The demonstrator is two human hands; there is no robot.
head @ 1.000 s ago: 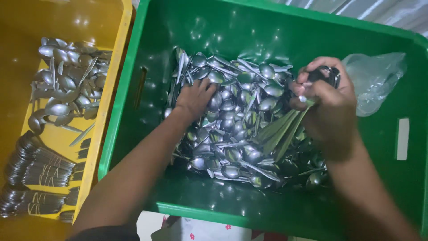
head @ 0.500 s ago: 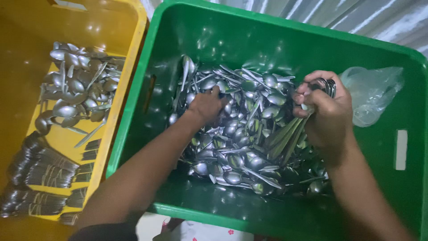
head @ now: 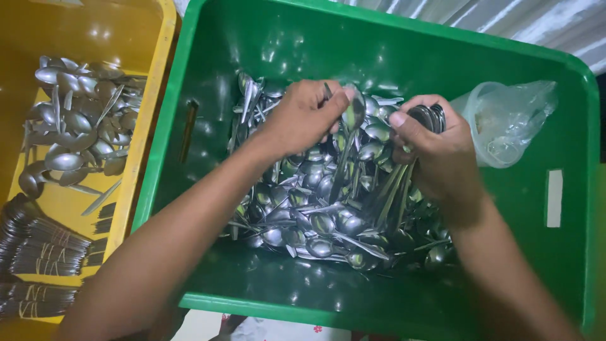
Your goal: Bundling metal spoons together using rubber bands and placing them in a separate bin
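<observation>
In the head view, both hands worked inside the green crate (head: 208, 63), over the loose heap of spoons (head: 315, 208) that filled its floor. The left hand (head: 303, 117) had come up out of the heap, where it had been buried a second before, and its fingers (head: 338, 95) were now closed on a single spoon (head: 350, 123), the bowl uppermost and the handle hanging down toward the pile. The right hand (head: 435, 148) had stayed where it was, fingers wrapped tightly round a bundle of spoons (head: 426, 117), bowls stacked at the top of the fist and handles fanned out below it. The lifted spoon stood just beside that bundle, not yet touching it, so one more piece looked ready to join the stack. A clear plastic bag (head: 508, 123) lay crumpled in the crate's far corner, right of the right hand. To the left, the yellow crate (head: 154, 132) held a smaller heap of loose spoons (head: 79, 120) and, nearer the camera, tied bundles (head: 47, 249) lying in rows.
</observation>
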